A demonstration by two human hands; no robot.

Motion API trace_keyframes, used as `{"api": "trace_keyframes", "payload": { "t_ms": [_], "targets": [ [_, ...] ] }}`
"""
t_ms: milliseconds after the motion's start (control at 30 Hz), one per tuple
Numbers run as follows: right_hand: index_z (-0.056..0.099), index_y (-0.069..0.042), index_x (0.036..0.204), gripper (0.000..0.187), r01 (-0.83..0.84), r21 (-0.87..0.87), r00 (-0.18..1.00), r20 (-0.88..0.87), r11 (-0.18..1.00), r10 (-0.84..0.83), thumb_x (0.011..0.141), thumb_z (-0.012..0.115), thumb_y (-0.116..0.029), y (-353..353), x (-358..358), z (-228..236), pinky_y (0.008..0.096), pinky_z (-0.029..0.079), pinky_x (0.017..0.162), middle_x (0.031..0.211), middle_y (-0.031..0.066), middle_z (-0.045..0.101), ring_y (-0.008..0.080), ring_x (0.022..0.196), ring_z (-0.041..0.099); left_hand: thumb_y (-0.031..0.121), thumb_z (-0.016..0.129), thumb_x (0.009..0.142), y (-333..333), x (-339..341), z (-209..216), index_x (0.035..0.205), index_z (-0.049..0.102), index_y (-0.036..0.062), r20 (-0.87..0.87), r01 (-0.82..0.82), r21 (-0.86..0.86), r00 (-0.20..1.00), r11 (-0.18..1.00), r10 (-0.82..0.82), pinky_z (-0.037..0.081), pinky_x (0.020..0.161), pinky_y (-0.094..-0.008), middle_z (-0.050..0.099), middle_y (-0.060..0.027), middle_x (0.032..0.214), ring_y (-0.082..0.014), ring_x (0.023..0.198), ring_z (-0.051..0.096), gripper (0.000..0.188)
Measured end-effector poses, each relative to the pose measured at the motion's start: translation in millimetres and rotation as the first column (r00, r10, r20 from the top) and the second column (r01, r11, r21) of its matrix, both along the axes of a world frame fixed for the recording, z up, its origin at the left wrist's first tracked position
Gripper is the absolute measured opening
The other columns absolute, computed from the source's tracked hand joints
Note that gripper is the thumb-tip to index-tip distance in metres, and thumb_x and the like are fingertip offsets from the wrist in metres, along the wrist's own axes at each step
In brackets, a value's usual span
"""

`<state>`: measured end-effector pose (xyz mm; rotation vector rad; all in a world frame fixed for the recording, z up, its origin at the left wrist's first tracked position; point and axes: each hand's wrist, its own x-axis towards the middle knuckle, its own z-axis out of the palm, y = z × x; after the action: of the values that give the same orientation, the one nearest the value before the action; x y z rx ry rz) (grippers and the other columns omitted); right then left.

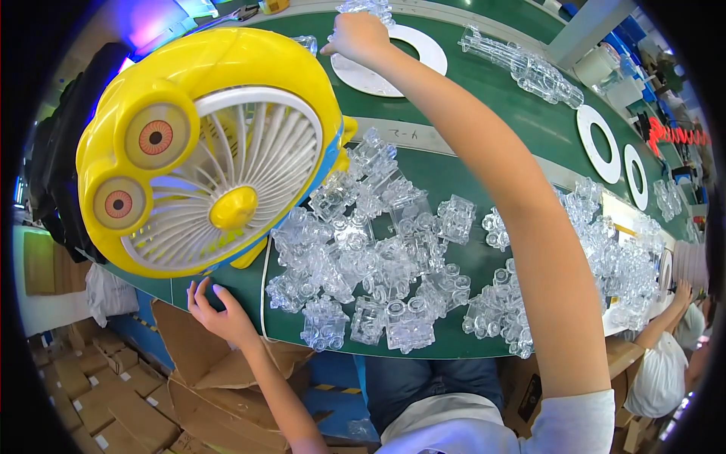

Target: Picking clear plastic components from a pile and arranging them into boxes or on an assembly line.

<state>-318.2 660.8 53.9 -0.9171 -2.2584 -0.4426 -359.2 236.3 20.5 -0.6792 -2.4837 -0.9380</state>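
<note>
At the left of the table stands a yellow cartoon-shaped fan (295, 57) with two round eyes, a white grille and a blue band. Below its base, by the table's near edge, my left hand (223, 316) has its fingers apart and holds nothing. My right arm stretches across the table to the far side. There my right hand (359, 39) is closed beside a white flat ring (427, 57), against a clear plastic part (367, 9); what its fingers hold, if anything, is hidden. Between my arms lies a pile of clear plastic toy-like parts (370, 253).
More clear parts (503, 303) lie beyond my right arm, and a long clear piece (522, 66) at the far right. White rings (600, 144) rest there too. Cardboard boxes (121, 393) cover the floor at left. A person in white (658, 378) sits at right.
</note>
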Motion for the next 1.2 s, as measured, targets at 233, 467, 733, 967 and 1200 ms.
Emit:
{"api": "trace_keyframes", "payload": {
  "t_ms": [233, 467, 733, 967, 1200],
  "targets": [
    [0.066, -0.005, 0.077, 0.038, -0.013, -0.469, 0.992, 0.102, 0.883, 0.068, 0.057, 0.075, -0.036, -7.7, -6.8, 24.3, 0.0365, 0.05, 0.064, 0.077, 0.0161, 0.062, 0.0306, 0.072, 0.062, 0.01, 0.052, 0.078, -1.1, -0.2, 2.4, 0.095, 0.056, 0.0004, 0.002, -0.001, -0.012, 1.0, 1.0, 0.001, 0.034, 0.091, -0.0389, 0.047, -0.0174, 0.111, -0.0299, 0.106, 0.045, 0.02],
    [0.066, -0.004, 0.08, 0.041, 0.061, -0.513, 0.998, 0.022, 0.856, -0.058, 0.056, 0.076, -0.037, -6.6, -12.4, 24.5, 0.0379, 0.05, 0.064, 0.079, 0.0152, 0.063, 0.0284, 0.074, 0.062, 0.011, 0.052, 0.078, 1.4, 4.3, 3.0, 0.095, 0.056, 0.0004, 0.032, -0.002, 0.011, 0.999, 1.0, 0.001, 0.033, 0.091, -0.0389, 0.047, -0.0171, 0.111, -0.03, 0.106, 0.044, 0.02],
    [0.065, -0.007, 0.083, 0.045, 0.068, -0.741, 0.983, 0.166, 0.669, 0.084, 0.058, 0.072, -0.044, -3.2, -0.6, 55.9, 0.0372, 0.048, 0.065, 0.083, 0.011, 0.064, 0.0269, 0.078, 0.062, 0.01, 0.052, 0.078, 0.2, 2.7, 2.6, 0.093, 0.056, -0.0002, -0.007, 0.006, 0.011, 1.0, 1.0, -0.006, 0.034, 0.09, -0.0379, 0.049, -0.0163, 0.106, -0.0287, 0.103, 0.046, 0.019],
    [0.065, -0.008, 0.085, 0.05, 0.069, -0.559, 0.996, 0.092, 0.826, -0.021, 0.058, 0.07, -0.05, 7.0, -5.8, 37.0, 0.0382, 0.047, 0.069, 0.087, 0.0108, 0.064, 0.027, 0.084, 0.061, 0.01, 0.052, 0.077, 5.5, 5.4, 3.3, 0.093, 0.056, -0.0001, 0.014, 0.018, 0.035, 1.0, 0.999, -0.019, 0.034, 0.089, -0.0383, 0.049, -0.0164, 0.106, -0.029, 0.103, 0.046, 0.019],
    [0.065, -0.012, 0.088, 0.053, 0.093, -0.514, 0.931, 0.349, 0.852, 0.109, 0.065, 0.059, -0.06, -5.3, 64.5, 72.1, 0.0362, 0.048, 0.064, 0.076, 0.0081, 0.064, 0.0242, 0.071, 0.062, 0.012, 0.051, 0.078, -2.6, 3.8, 3.7, 0.093, 0.056, 0.0006, -0.003, -0.003, 0.009, 1.0, 1.0, 0.003, 0.034, 0.09, -0.0394, 0.049, -0.0177, 0.106, -0.0301, 0.104, 0.045, 0.02]
  ]
}}
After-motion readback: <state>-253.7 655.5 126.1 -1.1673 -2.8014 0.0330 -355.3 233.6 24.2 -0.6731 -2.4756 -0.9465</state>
